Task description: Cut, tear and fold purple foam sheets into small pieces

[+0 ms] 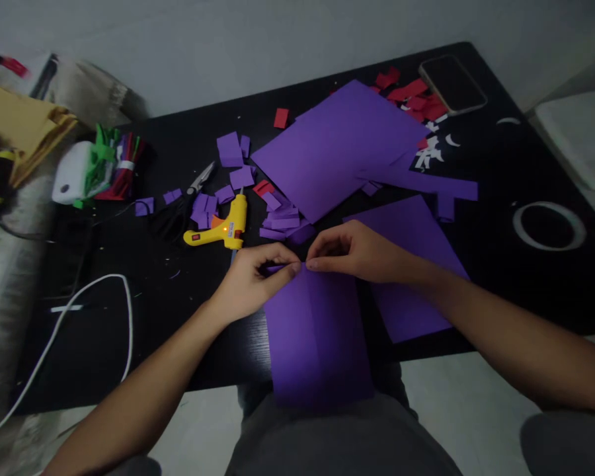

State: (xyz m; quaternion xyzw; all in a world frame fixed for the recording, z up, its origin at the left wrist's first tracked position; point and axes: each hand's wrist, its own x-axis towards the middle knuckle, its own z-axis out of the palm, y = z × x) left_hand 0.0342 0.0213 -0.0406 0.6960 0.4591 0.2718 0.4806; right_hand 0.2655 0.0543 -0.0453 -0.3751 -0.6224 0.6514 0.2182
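Note:
A purple paper strip (317,330) lies lengthwise on the black table (500,277), its near end hanging over the table's front edge. My left hand (255,277) and my right hand (357,251) meet at its far edge. Both pinch that edge with thumb and fingertips, fingers closed on the paper. A yellow glue gun (223,228) stands just beyond my left hand. Black-handled scissors (183,201) lie further left of it.
Large purple sheets (337,145) and another purple sheet (411,264) lie behind and right of my hands. Purple scraps (277,218) and red scraps (411,96) are scattered about. A phone (451,82) lies far right; a white cable (104,291) curls left.

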